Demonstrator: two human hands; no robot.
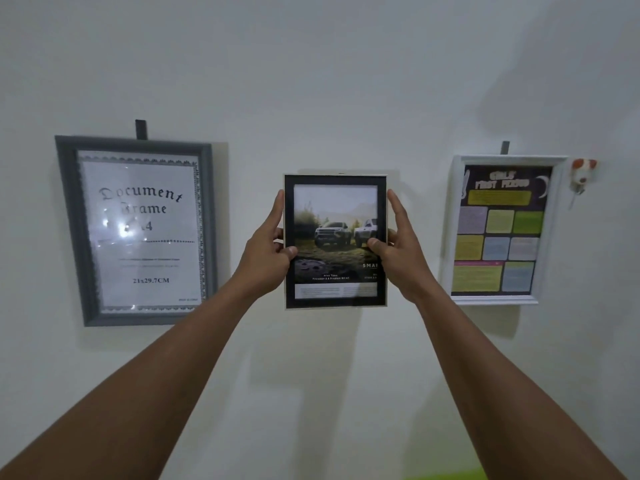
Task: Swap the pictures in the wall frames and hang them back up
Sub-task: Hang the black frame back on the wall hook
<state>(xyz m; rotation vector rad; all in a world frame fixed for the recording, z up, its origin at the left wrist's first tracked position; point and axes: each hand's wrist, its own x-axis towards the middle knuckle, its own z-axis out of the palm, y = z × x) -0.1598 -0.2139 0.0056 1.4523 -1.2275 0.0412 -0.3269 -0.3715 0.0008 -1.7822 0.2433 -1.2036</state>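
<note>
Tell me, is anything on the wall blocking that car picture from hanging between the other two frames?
Nothing visible. The left hand and right hand grip the car picture by its sides; the grey frame and white frame hang clear on either side. Any hook behind it is hidden.

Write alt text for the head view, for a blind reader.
A left hand and a right hand grip the side edges of a small black-bordered car picture frame before a white wall. A grey document frame hangs to its left, a white poster frame to its right.
</note>
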